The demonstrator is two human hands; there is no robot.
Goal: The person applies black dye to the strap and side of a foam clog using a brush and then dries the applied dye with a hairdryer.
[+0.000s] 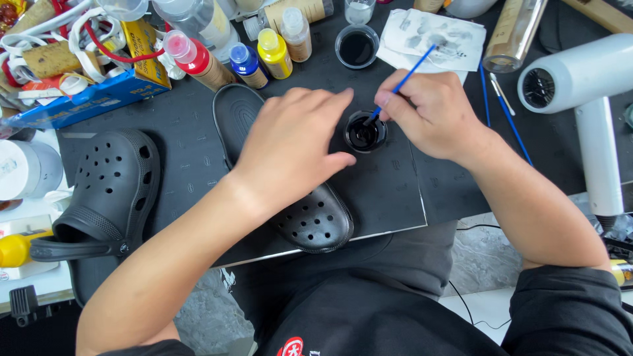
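My right hand (432, 112) pinches a blue paintbrush (402, 82), tip dipped in the small pot of black paint (364, 134) on the mat (389, 191). My left hand (290, 148), fingers loosely open, presses flat on the black clog (316, 221).

— What is the right hand (432, 112) doing?
— It is pinching a blue brush (401, 82), dipping its tip in a small cup of black paint (364, 132).
— And the left hand (290, 148)?
— It is pressing down on a black clog (310, 221).
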